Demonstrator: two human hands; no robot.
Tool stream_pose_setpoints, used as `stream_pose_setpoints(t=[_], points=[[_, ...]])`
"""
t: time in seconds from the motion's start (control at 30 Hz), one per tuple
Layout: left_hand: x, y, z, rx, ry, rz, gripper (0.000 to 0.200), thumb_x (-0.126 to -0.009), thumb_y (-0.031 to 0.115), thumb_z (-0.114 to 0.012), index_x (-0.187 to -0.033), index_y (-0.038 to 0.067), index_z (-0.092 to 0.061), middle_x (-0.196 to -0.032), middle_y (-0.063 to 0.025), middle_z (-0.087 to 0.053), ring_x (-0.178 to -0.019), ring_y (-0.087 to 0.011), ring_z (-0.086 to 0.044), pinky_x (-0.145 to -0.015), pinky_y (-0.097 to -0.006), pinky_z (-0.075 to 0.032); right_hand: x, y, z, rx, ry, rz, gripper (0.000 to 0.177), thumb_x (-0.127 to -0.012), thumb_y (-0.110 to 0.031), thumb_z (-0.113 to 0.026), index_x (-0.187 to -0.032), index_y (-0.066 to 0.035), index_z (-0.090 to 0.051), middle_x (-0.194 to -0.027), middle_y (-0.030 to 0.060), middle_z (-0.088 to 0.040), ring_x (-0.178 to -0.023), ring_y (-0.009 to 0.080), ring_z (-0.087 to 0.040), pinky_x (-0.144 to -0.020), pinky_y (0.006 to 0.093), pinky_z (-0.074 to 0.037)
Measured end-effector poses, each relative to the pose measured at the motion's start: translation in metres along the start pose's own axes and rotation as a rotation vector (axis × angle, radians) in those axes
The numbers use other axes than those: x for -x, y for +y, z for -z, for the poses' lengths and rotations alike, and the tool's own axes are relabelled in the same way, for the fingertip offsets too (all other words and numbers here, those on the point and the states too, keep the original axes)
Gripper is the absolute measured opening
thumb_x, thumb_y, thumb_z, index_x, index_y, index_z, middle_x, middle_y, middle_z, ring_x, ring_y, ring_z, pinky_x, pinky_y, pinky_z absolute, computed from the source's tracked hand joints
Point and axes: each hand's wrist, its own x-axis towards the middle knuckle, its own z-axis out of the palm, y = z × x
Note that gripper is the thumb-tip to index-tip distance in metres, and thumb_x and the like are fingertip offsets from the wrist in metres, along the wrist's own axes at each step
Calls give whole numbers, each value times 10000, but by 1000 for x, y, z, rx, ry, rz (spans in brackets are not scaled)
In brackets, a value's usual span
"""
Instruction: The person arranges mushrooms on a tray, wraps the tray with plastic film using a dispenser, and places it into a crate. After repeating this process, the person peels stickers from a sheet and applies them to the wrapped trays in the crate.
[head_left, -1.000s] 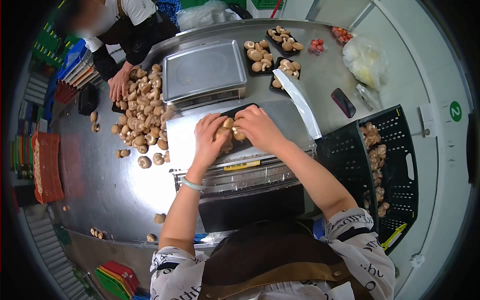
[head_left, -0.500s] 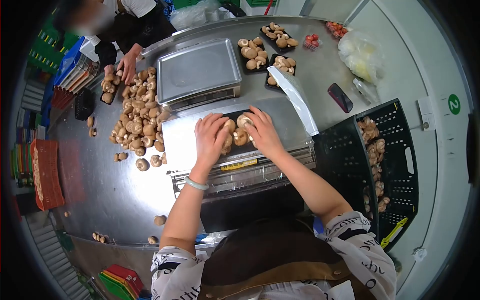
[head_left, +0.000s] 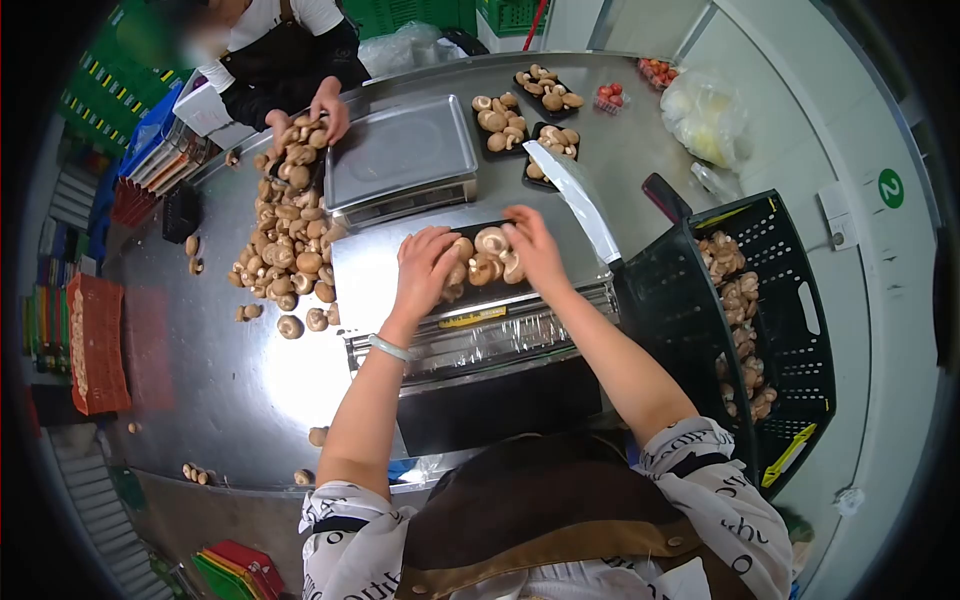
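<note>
A black tray [head_left: 495, 293] of brown shiitake mushrooms [head_left: 484, 268] sits on the metal top of the wrapping machine [head_left: 368, 265] in front of me. My left hand [head_left: 424, 268] is curved round the tray's left end, its thumb against a mushroom. At the other end, my right hand [head_left: 536, 252] bends its fingers over the tray's edge, beside the mushrooms. Below both hands runs a roll of clear film [head_left: 490, 345], with a yellow label [head_left: 474, 317] above it.
A scale [head_left: 402, 150] stands ahead, beside a mushroom pile [head_left: 288, 240]. A co-worker's hands [head_left: 328, 108] hold a loaded tray over the pile. Filled trays [head_left: 500, 122], a phone [head_left: 666, 198] and a white strip-like packet [head_left: 575, 195] lie to the right, near a dark crate [head_left: 660, 310] of mushrooms.
My right hand has shifted slightly right, uncovering more mushrooms. The co-worker's hands and tray have moved right and up over the pile. The whole view has shifted a little.
</note>
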Motion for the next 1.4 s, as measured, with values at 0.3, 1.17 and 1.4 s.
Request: stream_pose_setpoints(t=[0.3,1.17,1.4], points=[[0,3,-1,-12,38,-16,287,-930,268,-541,-1081,60,-668,-1207,-115,-611,-1188,-298,-502,-1058,-421,-295,46,-18,45,671,-312,193,622,-717,-119,-776,-1264,-58,-488,-1230,122,-527,-1200,306,-475,-1020,392,-400],[44,-15,66,261,330,324,248,-937,165,-592,-1103,-16,-628,-1087,-103,-643,-1028,-204,-596,-918,-309,-448,51,-68,94,583,-107,-26,404,-819,-160,-704,-1175,-15,-582,-1037,116,-579,-869,271,-564,-784,386,-480],[150,12,63,-535,218,548,262,-720,234,-803,-833,30,-683,-727,-116,-660,-701,-314,-574,-682,-423,-457,115,-30,98,1313,-61,90,394,-779,-426,-700,-714,-38,-703,-798,105,-614,-858,282,-572,-793,418,-406]])
